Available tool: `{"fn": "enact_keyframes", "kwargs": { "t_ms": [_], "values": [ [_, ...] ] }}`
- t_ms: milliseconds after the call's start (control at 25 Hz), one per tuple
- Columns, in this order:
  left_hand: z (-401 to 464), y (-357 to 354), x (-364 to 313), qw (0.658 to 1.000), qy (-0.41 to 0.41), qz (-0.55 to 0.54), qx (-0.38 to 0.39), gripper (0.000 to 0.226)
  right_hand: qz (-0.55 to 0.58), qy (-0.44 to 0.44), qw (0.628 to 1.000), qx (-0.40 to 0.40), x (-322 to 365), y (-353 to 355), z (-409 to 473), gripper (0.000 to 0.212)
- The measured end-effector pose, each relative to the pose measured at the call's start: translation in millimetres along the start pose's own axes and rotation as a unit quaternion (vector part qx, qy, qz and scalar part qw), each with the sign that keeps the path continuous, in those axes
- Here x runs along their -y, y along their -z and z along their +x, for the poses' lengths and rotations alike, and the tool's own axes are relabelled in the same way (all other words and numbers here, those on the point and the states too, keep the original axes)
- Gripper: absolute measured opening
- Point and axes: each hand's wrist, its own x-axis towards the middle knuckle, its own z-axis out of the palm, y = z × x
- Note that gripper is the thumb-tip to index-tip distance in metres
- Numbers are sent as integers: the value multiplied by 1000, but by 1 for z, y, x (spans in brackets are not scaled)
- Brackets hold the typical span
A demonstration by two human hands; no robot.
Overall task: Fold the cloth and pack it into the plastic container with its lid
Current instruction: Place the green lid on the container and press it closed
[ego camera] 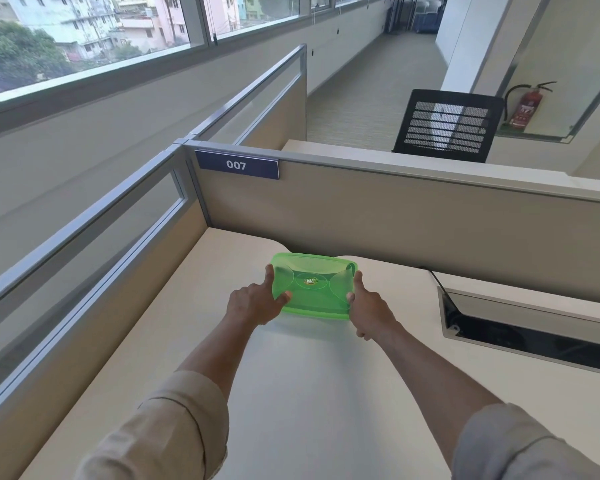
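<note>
Beige sleeves rolled above elbows; forearms bare, no jewellery visible.

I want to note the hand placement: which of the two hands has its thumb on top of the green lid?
The left hand: its thumb lies on the green lid, while the right hand holds the lid's edge.

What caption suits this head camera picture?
Both hands, left and right, grip a green lidded container on a desk.

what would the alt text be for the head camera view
Two bare hands, left hand and right hand, grip the short ends of a green plastic container with its lid on, on a pale desk in an office cubicle. No cloth is visible.
</note>
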Motion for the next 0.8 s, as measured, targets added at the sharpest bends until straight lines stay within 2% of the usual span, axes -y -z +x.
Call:
{"fn": "enact_keyframes", "kwargs": {
  "t_ms": [160, 240, 360, 440, 560, 800],
  "values": [
    [4, 8, -6, 998, 22, 54, 24, 82, -18, -20, 999, -23, 7, -4, -1, 61],
    [3, 11, -15, 997, 49, 60, 17, 81, -45, -21, 997, -65, 14, -6, 1, 60],
    [2, 7, -27, 998, 18, 39, -37, 80, -124, 67, 979, -146, 26, -12, 8, 58],
    [4, -1, -36, 997, -41, -15, -68, 76, -148, 119, 972, -138, 32, -20, 11, 60],
    [8, -14, -49, 991, -93, -64, -71, 69, -151, 144, 972, -104, 34, -33, 15, 62],
    [13, -32, -53, 989, -90, -54, -100, 63, -160, 147, 968, -127, 28, -42, 18, 61]
  ]
}}
